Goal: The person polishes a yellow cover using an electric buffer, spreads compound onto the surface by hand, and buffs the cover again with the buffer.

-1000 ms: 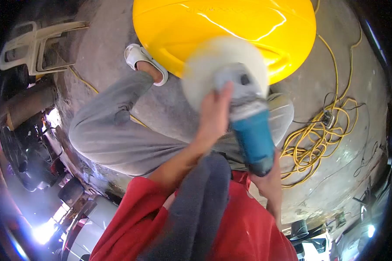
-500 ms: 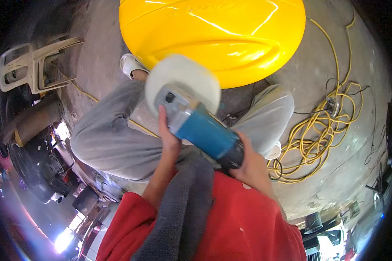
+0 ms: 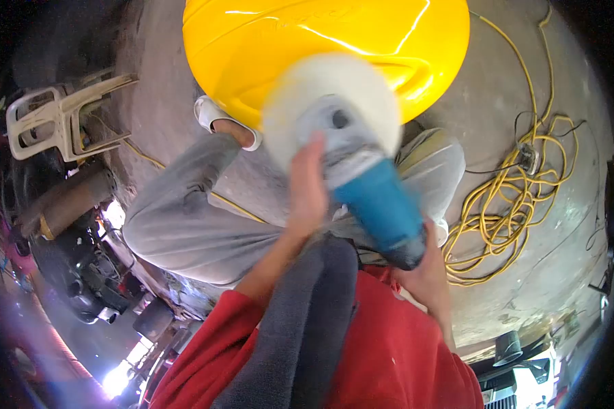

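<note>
Both my hands are on a blue and grey power polisher (image 3: 378, 204) with a round white pad (image 3: 334, 78), which looks blurred. My left hand (image 3: 309, 187) is closed against the grey head of the tool. At the dark rear end, my right hand (image 3: 426, 273) wraps round the body. Beyond the pad lies a large, glossy yellow panel (image 3: 252, 48) with bright reflections. The pad overlaps the panel's near edge in view; whether they touch I cannot tell.
Yellow cable (image 3: 488, 232) lies coiled on the floor at the right, with a connector (image 3: 527, 158) on it. A pale plastic chair (image 3: 65, 119) is at the far left. My bent legs flank the tool. A dark bucket (image 3: 507, 347) is at lower right.
The polisher first swung left and towards me, then back right and away, its pad overlapping the yellow panel more than half a second ago. Both hands stayed on it.
</note>
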Tool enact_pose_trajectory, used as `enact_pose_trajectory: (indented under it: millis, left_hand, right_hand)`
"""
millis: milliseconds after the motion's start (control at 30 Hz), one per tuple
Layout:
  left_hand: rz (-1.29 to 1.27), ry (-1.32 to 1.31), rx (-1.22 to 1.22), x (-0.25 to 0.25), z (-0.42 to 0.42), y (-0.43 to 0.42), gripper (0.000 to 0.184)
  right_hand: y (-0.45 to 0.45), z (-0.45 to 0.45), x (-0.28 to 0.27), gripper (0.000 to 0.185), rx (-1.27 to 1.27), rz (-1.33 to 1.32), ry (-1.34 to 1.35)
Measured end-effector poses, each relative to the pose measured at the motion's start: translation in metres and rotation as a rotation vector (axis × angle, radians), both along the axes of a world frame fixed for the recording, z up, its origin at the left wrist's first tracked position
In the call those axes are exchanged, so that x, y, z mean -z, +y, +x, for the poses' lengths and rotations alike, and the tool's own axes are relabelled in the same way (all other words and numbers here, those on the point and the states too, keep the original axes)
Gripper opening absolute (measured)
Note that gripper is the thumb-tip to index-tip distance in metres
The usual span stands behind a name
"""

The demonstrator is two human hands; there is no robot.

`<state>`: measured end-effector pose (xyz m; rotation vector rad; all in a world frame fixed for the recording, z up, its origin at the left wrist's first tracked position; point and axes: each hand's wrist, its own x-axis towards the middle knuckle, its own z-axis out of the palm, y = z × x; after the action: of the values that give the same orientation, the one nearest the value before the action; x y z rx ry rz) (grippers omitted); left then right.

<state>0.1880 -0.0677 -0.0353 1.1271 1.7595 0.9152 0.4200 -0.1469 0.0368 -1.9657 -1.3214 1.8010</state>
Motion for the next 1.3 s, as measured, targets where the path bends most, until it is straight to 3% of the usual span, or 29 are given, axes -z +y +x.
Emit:
enact_pose_trajectory:
  millis: [67, 133, 333, 433, 533, 600, 667, 733, 800, 900, 967, 1033, 1200, 1300]
  left_hand:
    - [-0.026, -0.076, -0.119, 0.0, -0.039, -0.005, 0.057]
    - [-0.194, -0.533, -0.451, -0.026, -0.059, 0.005, 0.056]
    - [-0.19, -0.544, -0.448, -0.032, -0.09, -0.007, 0.056]
    - [-0.242, -0.526, -0.414, -0.039, -0.054, 0.005, 0.058]
    - [-0.278, -0.395, -0.323, -0.04, -0.004, 0.024, 0.06]
    - [-0.286, -0.295, -0.248, -0.038, 0.02, 0.034, 0.059]
    - [-0.281, -0.339, -0.14, -0.035, 0.035, 0.04, 0.057]
    - [-0.27, -0.322, -0.214, -0.031, 0.026, 0.035, 0.056]
    - [-0.272, -0.365, -0.321, -0.036, 0.008, 0.027, 0.056]
    - [-0.26, -0.394, -0.42, -0.046, -0.032, 0.014, 0.058]
    - [-0.228, -0.403, -0.422, -0.042, -0.06, 0.002, 0.059]
    - [-0.2, -0.416, -0.422, -0.036, -0.073, -0.01, 0.061]
    - [-0.243, -0.482, -0.442, -0.029, -0.041, -0.022, 0.061]
    - [-0.26, -0.421, -0.275, -0.008, 0.003, -0.019, 0.062]
  right_hand:
    - [0.005, -0.028, 0.006, 0.094, -0.046, -0.031, 0.011]
    - [0.009, -0.055, 0.017, 0.094, -0.101, -0.053, 0.027]
    - [0.011, -0.078, 0.035, 0.084, -0.177, -0.036, 0.24]
    - [-0.004, -0.057, 0.033, 0.093, -0.153, -0.03, 0.207]
    - [-0.013, -0.026, 0.017, 0.095, 0.006, -0.094, 0.166]
    - [-0.018, -0.013, 0.01, 0.096, 0.229, 0.058, 0.111]
    - [-0.022, -0.01, 0.012, 0.096, 0.261, 0.069, 0.104]
    - [-0.025, -0.012, 0.016, 0.095, 0.293, 0.08, 0.095]
    - [-0.024, -0.024, 0.022, 0.095, 0.17, -0.069, 0.106]
    - [-0.006, -0.043, 0.022, 0.092, -0.031, -0.083, 0.217]
    - [-0.001, -0.059, 0.028, 0.09, -0.033, 0.018, 0.231]
    - [0.004, -0.066, 0.031, 0.088, -0.187, -0.065, 0.212]
    - [-0.011, -0.035, 0.02, 0.089, -0.172, -0.074, 0.099]
    - [-0.023, -0.001, 0.005, 0.092, -0.077, 0.013, 0.001]
